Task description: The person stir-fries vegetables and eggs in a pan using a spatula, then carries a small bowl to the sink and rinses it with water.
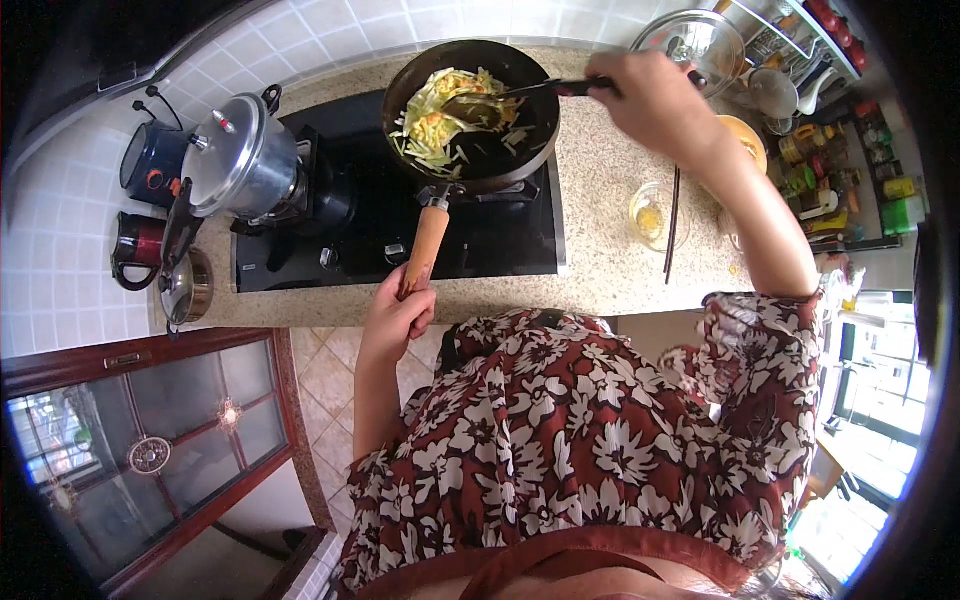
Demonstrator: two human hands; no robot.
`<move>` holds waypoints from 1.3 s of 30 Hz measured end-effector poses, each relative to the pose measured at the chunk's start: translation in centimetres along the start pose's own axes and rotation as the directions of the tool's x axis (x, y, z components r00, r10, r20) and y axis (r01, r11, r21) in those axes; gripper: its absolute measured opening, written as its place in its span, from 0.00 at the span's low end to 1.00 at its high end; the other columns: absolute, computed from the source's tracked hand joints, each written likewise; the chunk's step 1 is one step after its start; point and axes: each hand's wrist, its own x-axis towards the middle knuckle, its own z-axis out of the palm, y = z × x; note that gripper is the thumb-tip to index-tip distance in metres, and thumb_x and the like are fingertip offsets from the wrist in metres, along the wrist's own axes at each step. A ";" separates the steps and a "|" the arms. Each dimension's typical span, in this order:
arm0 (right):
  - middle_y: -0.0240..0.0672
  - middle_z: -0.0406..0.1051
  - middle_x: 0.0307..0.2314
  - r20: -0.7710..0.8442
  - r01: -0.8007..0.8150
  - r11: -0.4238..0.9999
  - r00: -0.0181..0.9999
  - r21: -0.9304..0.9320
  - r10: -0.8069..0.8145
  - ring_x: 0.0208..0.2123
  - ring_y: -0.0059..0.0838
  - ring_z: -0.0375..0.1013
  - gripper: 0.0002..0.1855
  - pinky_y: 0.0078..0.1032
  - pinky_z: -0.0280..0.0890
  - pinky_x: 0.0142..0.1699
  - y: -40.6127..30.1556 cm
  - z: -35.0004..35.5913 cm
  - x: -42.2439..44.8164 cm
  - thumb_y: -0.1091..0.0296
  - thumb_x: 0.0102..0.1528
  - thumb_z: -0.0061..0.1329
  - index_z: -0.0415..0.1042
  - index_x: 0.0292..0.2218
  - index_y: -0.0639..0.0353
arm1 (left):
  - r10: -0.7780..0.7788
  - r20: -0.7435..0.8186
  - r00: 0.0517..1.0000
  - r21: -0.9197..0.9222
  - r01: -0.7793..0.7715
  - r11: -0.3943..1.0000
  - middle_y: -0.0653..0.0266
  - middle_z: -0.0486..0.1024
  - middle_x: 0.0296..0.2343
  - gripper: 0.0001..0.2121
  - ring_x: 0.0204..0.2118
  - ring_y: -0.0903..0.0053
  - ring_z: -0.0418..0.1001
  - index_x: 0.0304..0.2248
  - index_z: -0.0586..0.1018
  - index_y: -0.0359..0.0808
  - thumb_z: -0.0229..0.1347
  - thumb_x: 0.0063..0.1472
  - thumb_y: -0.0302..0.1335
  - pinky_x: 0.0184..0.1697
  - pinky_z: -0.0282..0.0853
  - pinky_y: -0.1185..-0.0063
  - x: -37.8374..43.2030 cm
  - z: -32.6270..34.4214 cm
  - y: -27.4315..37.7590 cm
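My left hand (pixel 396 311) grips the wooden handle (pixel 427 244) of a dark wok (pixel 525 161), which sits on the right burner of a black glass gas cooktop (pixel 360 259). In the wok lie thin pale-green vegetable strips (pixel 427 154) mixed with yellow bits that look like egg. My right hand (pixel 649 97) is closed around the black handle of a metal spatula or ladle (pixel 517 93). The tool's head (pixel 474 111) rests among the food inside the wok, partly covered by it.
On the left burner stands a pressure cooker (pixel 240 161); beside it are an electric kettle (pixel 139 251) and a lidded pot (pixel 191 289). To the right are a glass bowl (pixel 660 217) with yellow residue, dark chopsticks (pixel 673 232), a glass lid (pixel 690 49) and a spice rack (pixel 825 172).
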 end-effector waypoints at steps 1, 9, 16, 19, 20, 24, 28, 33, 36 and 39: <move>0.45 0.73 0.22 -0.128 0.036 0.999 0.991 0.019 -0.033 0.25 0.44 0.74 0.05 0.37 0.69 0.34 1.1 -0.1 0.0 0.72 0.55 0.45 0.73 0.32 0.61 | 0.007 -0.004 1.000 -0.001 -0.007 1.000 0.73 0.63 0.18 0.16 0.14 0.89 0.58 0.44 0.67 0.31 0.49 0.55 0.20 0.14 0.50 0.87 0.0 0.0 0.0; 0.47 0.74 0.31 0.048 -0.194 0.950 0.976 -0.246 0.212 0.35 0.45 0.75 0.14 0.36 0.70 0.41 4.4 -0.7 3.4 0.63 0.49 0.46 0.75 0.35 0.62 | -0.014 0.015 1.000 0.052 0.013 0.999 0.72 0.65 0.18 0.16 0.15 0.88 0.60 0.45 0.67 0.31 0.51 0.55 0.21 0.14 0.52 0.87 -0.4 1.6 0.6; 0.47 0.70 0.18 -0.098 0.157 0.975 0.985 0.160 -0.142 0.20 0.42 0.71 0.14 0.35 0.65 0.31 5.0 6.1 3.1 0.62 0.51 0.52 0.73 0.26 0.66 | -0.010 0.038 0.999 0.046 0.009 0.999 0.71 0.64 0.18 0.15 0.15 0.88 0.60 0.43 0.67 0.31 0.51 0.55 0.21 0.14 0.52 0.86 -0.7 2.3 1.0; 0.48 0.68 0.18 -0.171 0.276 0.955 0.951 0.107 -0.255 0.22 0.47 0.71 0.11 0.38 0.65 0.31 1.5 3.9 0.9 0.66 0.49 0.53 0.70 0.25 0.66 | -0.004 0.030 1.000 0.028 0.003 1.000 0.71 0.64 0.18 0.13 0.15 0.88 0.60 0.41 0.67 0.32 0.51 0.55 0.21 0.14 0.52 0.87 -0.4 1.8 0.6; 0.47 0.69 0.18 -0.156 0.300 0.950 0.946 0.085 -0.285 0.22 0.46 0.71 0.10 0.38 0.65 0.31 1.0 3.0 0.3 0.68 0.50 0.53 0.69 0.25 0.66 | 0.001 0.034 0.999 0.025 -0.002 1.000 0.72 0.64 0.18 0.13 0.15 0.88 0.60 0.40 0.67 0.32 0.51 0.55 0.21 0.14 0.52 0.87 -0.2 1.6 0.5; 0.47 0.71 0.20 -0.193 0.392 0.920 0.901 -0.023 -0.389 0.25 0.47 0.74 0.08 0.36 0.70 0.33 0.6 0.0 -2.1 0.70 0.50 0.51 0.69 0.24 0.65 | 0.004 0.039 0.999 0.024 -0.005 1.000 0.72 0.64 0.18 0.11 0.14 0.88 0.59 0.39 0.67 0.32 0.50 0.55 0.21 0.14 0.51 0.87 0.5 1.7 0.5; 0.43 0.72 0.21 -0.123 0.428 0.903 0.895 -0.032 -0.428 0.25 0.39 0.75 0.06 0.32 0.72 0.33 0.6 -3.4 -2.9 0.71 0.52 0.50 0.72 0.27 0.63 | -0.002 0.027 1.000 0.010 0.002 1.000 0.72 0.63 0.18 0.11 0.14 0.88 0.59 0.38 0.67 0.32 0.50 0.54 0.20 0.14 0.51 0.87 0.6 1.4 -0.3; 0.42 0.73 0.24 -0.053 0.408 0.910 0.909 -0.074 -0.413 0.28 0.39 0.76 0.02 0.32 0.73 0.35 0.1 -2.0 -3.4 0.75 0.50 0.48 0.72 0.28 0.62 | -0.014 0.012 1.000 0.078 0.013 0.997 0.72 0.62 0.17 0.23 0.14 0.88 0.56 0.51 0.65 0.31 0.47 0.54 0.21 0.14 0.48 0.86 0.5 2.8 0.3; 0.44 0.73 0.25 -0.034 0.247 0.952 0.966 -0.182 -0.257 0.30 0.42 0.76 0.04 0.34 0.73 0.37 0.7 0.9 -0.4 0.72 0.52 0.48 0.72 0.29 0.61 | -0.005 0.020 1.000 0.078 0.004 0.997 0.72 0.62 0.17 0.23 0.14 0.88 0.56 0.52 0.65 0.31 0.47 0.54 0.21 0.14 0.48 0.86 0.7 3.0 0.8; 0.46 0.73 0.24 -0.095 0.148 0.986 0.983 -0.078 -0.155 0.29 0.44 0.76 0.08 0.35 0.72 0.37 1.0 -1.7 -0.2 0.67 0.53 0.48 0.73 0.30 0.62 | 0.001 0.029 1.000 0.010 -0.002 1.000 0.72 0.62 0.18 0.14 0.15 0.88 0.59 0.42 0.67 0.32 0.50 0.55 0.20 0.14 0.51 0.86 0.5 2.9 0.8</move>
